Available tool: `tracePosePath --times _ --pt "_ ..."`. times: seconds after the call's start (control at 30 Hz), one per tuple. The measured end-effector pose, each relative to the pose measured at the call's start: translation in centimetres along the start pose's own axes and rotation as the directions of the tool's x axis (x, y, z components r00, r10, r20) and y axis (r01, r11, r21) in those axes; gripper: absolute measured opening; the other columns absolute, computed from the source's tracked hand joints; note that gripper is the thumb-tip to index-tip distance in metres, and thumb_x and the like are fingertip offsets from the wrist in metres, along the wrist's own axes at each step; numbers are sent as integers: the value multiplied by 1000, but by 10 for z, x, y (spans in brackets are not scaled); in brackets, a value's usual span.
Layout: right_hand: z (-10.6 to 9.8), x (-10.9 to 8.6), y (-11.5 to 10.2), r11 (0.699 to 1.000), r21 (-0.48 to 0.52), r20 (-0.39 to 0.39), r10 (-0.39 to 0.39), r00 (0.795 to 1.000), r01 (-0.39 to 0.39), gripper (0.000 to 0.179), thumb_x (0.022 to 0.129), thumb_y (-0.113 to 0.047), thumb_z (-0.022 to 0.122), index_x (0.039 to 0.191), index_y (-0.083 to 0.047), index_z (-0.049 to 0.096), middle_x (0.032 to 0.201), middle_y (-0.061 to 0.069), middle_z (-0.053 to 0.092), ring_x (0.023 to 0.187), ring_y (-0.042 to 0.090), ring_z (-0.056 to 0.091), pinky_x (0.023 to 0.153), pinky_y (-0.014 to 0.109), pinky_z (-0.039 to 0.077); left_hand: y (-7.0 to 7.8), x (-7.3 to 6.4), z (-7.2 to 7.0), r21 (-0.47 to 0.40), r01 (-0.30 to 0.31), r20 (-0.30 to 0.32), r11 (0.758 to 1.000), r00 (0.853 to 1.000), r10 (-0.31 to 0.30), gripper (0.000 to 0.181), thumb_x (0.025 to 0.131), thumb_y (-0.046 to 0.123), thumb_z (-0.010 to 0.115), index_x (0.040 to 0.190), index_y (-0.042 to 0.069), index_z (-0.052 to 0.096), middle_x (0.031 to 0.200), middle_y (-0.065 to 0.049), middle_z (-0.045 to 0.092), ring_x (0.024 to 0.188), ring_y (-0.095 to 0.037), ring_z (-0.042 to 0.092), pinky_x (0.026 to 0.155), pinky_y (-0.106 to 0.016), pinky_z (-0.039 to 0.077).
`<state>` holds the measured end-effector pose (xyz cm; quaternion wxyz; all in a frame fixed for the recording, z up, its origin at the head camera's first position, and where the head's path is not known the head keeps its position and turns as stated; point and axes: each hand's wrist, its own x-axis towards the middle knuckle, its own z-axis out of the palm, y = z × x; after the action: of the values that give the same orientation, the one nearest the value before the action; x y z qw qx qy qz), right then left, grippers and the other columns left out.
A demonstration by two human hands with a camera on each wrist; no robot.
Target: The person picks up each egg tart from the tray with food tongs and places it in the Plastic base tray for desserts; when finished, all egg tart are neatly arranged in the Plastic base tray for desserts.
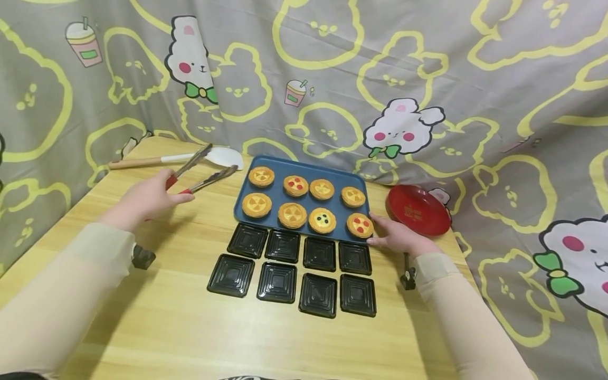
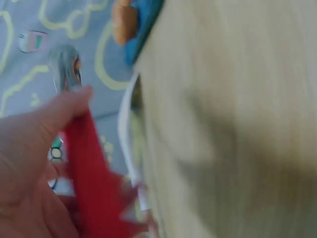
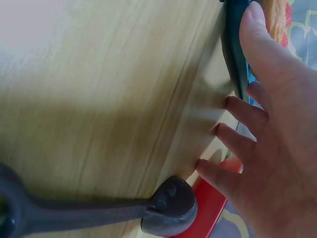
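Note:
My left hand [image 1: 147,195] grips a pair of metal tongs [image 1: 212,179] with red handles [image 2: 94,173]. The tongs' arms stand spread with nothing between them, left of a blue baking tray [image 1: 304,164]. Several egg tarts [image 1: 292,215] sit in two rows on that tray, some topped with red or dark pieces. At the tray's near right corner, my right hand [image 1: 396,235] touches the rim with its thumb [image 3: 267,47], beside a red-topped tart [image 1: 360,225]. Its other fingers are spread and bent beside the tray. Motion blurs the left wrist view.
Several black square plastic trays [image 1: 277,282] lie in two rows before the baking tray. A white-headed spatula [image 1: 225,157] with a wooden handle lies at the back left. A red plate [image 1: 418,210] stands at the right edge. Patterned cloth [image 1: 328,79] hangs behind the wooden table [image 1: 166,316].

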<state>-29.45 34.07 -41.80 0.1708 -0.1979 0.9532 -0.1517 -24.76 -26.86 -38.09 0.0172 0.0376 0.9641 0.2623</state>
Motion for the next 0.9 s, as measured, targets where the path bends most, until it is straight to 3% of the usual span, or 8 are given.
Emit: tracePosePath --times 0.1,0.23,0.4,0.5,0.67,0.9 --pt "-1 -1 2 1000 -5 2 3 1000 -3 95 88 -51 70 158 -9 21 159 17 23 144 39 23 112 56 20 15 -1 -1 23 -96 -50 995 994 97 79 85 62 67 125 -3 48 100 -25 60 84 -38 58 71 -53 44" --pt "-1 -2 3 1000 2 5 -1 1000 1 95 88 -51 70 158 -9 21 160 16 23 144 39 23 112 56 20 28 -5 6 39 -175 -31 984 984 176 70 83 54 75 119 -3 56 79 -9 57 68 -26 52 59 -40 40" --pt "-1 -1 2 1000 9 6 0 1000 0 95 87 -52 70 158 -10 21 160 16 23 144 39 23 112 56 20 36 -7 17 79 -239 31 968 971 237 64 80 51 79 116 1 63 84 -4 63 73 -23 56 66 -43 45" --pt "-1 -1 1 1000 17 7 9 1000 -9 95 87 -50 70 158 -10 21 159 16 23 144 39 23 113 55 19 37 -6 24 111 -278 51 954 960 274 62 81 48 79 117 1 65 93 -9 68 82 -26 62 75 -49 48" --pt "-1 0 1 1000 24 15 17 1000 -18 97 87 -52 70 158 -10 20 160 17 22 144 39 22 113 56 19 40 -5 31 153 -300 75 942 954 292 58 83 44 79 118 0 67 103 -16 70 92 -33 65 83 -55 47" --pt "0 1 1 1000 22 5 -3 1000 3 96 87 -50 71 158 -10 20 160 16 23 144 38 23 113 54 20 43 -6 35 171 -287 66 943 958 280 54 86 44 76 121 4 69 107 -14 71 92 -33 66 82 -55 48"
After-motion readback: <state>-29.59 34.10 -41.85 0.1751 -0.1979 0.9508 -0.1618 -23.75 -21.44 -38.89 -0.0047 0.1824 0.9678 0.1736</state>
